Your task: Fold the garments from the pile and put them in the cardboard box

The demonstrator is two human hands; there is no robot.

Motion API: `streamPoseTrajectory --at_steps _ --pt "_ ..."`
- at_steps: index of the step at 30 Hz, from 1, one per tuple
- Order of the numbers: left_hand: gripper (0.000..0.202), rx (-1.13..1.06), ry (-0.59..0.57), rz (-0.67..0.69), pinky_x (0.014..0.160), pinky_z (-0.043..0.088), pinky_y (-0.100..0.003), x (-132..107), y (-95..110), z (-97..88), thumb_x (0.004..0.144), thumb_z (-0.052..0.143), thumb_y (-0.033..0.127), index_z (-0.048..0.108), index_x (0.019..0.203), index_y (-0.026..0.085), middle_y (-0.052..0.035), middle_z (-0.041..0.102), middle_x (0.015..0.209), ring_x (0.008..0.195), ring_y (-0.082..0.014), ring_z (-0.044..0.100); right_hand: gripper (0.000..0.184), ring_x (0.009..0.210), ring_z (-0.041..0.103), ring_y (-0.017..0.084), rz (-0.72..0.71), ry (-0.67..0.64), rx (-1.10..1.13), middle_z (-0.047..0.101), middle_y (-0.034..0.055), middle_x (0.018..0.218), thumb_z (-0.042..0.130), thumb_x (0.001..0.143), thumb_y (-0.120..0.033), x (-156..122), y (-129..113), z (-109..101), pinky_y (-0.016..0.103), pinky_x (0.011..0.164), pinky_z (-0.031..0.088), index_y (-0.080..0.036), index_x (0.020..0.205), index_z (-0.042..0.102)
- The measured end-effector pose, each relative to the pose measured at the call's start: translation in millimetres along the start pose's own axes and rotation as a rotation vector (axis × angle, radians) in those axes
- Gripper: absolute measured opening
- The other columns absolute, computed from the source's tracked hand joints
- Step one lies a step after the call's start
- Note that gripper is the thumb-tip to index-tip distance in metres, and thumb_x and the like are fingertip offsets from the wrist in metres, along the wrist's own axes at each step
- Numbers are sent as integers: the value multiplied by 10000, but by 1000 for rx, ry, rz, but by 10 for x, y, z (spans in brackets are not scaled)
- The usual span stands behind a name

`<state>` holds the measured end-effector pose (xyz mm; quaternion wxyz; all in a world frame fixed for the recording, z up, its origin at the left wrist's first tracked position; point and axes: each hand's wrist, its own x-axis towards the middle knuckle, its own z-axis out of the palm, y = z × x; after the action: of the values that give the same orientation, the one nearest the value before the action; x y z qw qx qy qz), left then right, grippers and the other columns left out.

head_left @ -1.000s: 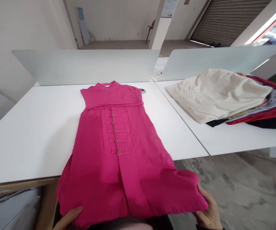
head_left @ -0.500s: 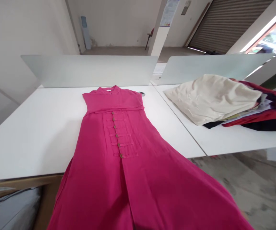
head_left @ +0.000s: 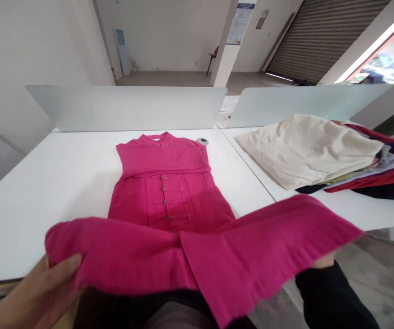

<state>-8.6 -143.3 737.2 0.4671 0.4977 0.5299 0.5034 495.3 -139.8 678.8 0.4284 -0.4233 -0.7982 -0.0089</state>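
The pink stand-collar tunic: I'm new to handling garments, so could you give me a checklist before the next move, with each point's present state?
1. Left hand gripping the tunic: ok, thumb over the raised cloth.
2. Right hand gripping securely: cannot tell, the cloth hides most of it.
3. Upper part supported: ok, it lies on the white table, collar toward the frosted divider.
4. Lower edge level: not ok, a flap hangs lower near the middle.
5. All buttons visible: cannot tell, four show and raised cloth may cover others.
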Motion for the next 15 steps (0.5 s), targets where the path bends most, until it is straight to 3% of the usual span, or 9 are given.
streamPoseTrajectory --at_steps 1,3,6,10,15 --pt "421 -55 -3 7 695 659 -438 118 195 77 630 732 497 692 1049 475 26 744 876 927 -335 714 362 857 677 157 -51 62 123 719 28 919 404 978 -502 125 -28 -70 291 737 607 -280 1023 686" --pt "170 -248 24 -4 735 660 -343 345 610 271 664 757 382 731 832 368 34 744 873 917 -272 722 224 791 689 104 50 342 612 724 -17 795 506 939 -428 474 -101 -202 181 723 594 -313 915 696" --pt "69 -434 -36 17 672 633 -203 716 1159 596 761 698 173 698 743 239 23 738 841 855 -161 721 77 731 677 30 215 608 1361 716 -44 760 624 825 -179 1212 -138 -323 63 705 540 -226 803 681" --pt "120 -517 -125 94 639 581 -140 1456 1591 936 874 583 110 687 844 163 -1 728 832 769 -86 702 287 807 684 55 386 663 1492 709 -21 802 395 906 -85 2277 160 -323 146 698 573 -177 829 657" --pt "142 -612 -114 94 771 558 -175 2598 1806 1218 892 577 135 646 1009 175 -30 719 958 868 -92 697 191 832 682 111 433 625 1604 687 26 782 442 892 -79 3279 769 -79 182 723 602 -157 924 613"
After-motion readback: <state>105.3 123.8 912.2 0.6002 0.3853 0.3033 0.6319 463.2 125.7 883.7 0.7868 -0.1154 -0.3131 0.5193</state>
